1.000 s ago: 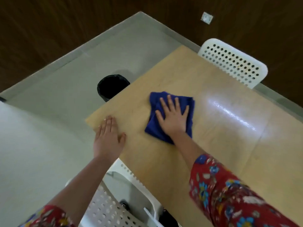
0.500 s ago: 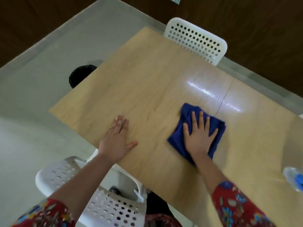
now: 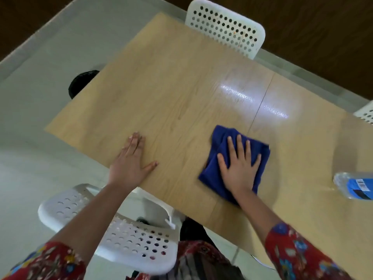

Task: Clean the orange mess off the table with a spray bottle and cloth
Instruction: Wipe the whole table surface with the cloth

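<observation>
1. Wiping was the step in hand: the right hand [image 3: 240, 168] lay flat on the cloth [image 3: 219, 138], fingers straight and spread, pressing it onto the table [image 3: 171, 77] at about 4 o'clock from the tabletop's middle, near the front edge.
2. The left hand [image 3: 131, 164] rested palm-down on bare wood at 9 o'clock of the cloth and well apart from it. Its fingers were together, its thumb out, and it held nothing; it looked like a brace.
3. No orange mess showed on the visible tabletop, so the job seemed far along.
4. The next move probably called for steady flat pressure while sweeping over unwiped wood, or for lifting the cloth to check beneath.
5. The cloth was deep blue, soft and napped, folded into a rumpled pad. The table was pale wood-grain laminate, smooth and glossy, with 1 seam passing beside the cloth.
6. The spray bottle [image 3: 355, 185], clear plastic with a blue label, sat at 3 o'clock of the cloth, well apart, untouched.
</observation>
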